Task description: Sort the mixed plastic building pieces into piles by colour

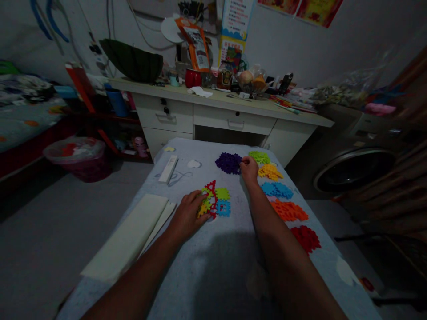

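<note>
My left hand grips the left side of a flat group of joined plastic building pieces, with the thumb at the lower edge and the fingers at the upper left. Red triangular frames, yellow and green pieces and a blue square make up this group; my fingers hide part of it. Farther up the table, my right hand is closed in a pinch on a purple building piece at the right edge of the purple pile. The piece itself is mostly hidden by the fingertips.
Along the table's right side lie piles of green, yellow, blue, orange and red pieces. A folded pale sheet and a white power strip lie left. Behind stands a cluttered desk.
</note>
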`<state>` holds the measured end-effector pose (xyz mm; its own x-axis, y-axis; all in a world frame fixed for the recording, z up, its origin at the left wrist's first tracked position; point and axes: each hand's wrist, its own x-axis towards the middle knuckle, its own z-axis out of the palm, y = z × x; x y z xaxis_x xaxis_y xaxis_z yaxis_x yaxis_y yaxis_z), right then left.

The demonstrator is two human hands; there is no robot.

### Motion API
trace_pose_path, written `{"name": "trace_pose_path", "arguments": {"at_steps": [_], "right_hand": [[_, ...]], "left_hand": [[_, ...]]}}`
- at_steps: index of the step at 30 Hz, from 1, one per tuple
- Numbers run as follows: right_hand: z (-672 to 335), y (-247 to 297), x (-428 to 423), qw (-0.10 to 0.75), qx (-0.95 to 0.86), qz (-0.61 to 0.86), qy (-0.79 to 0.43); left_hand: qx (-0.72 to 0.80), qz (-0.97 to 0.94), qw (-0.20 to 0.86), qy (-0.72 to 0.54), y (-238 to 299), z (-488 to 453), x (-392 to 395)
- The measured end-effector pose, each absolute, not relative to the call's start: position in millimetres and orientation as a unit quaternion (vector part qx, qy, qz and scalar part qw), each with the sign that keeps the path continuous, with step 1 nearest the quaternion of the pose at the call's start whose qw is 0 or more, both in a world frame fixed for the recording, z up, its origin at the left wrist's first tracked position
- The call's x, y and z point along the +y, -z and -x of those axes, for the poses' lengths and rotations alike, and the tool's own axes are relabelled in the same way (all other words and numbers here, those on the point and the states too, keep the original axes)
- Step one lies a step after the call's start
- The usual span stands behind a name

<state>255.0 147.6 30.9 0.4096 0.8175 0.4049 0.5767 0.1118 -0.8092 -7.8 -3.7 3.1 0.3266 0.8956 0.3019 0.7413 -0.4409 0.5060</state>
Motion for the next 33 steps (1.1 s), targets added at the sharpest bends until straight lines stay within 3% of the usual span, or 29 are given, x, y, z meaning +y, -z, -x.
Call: {"name": "trace_pose_path", "arguments": {"at_steps": [14,25,33], "right_hand": [[-241.6,-31.7,168.9,0.406,-0.622,0.669,-0.039],[-252.9,-40.9,122.3,0.441,-0.643,0.62,-0.089],[-238.0,-37.9,76.2,0.286,-0.742,0.562,-0.226]], "left_hand": [[0.489,-0.817,0.149,-0.268,-10.8,8.2,-7.1],[0.513,-0.812,0.135,-0.242,-13.7,10.3,-10.6],[0.499,-0.814,0.146,-0.258,-11.5,12.5,-8.4]]}}
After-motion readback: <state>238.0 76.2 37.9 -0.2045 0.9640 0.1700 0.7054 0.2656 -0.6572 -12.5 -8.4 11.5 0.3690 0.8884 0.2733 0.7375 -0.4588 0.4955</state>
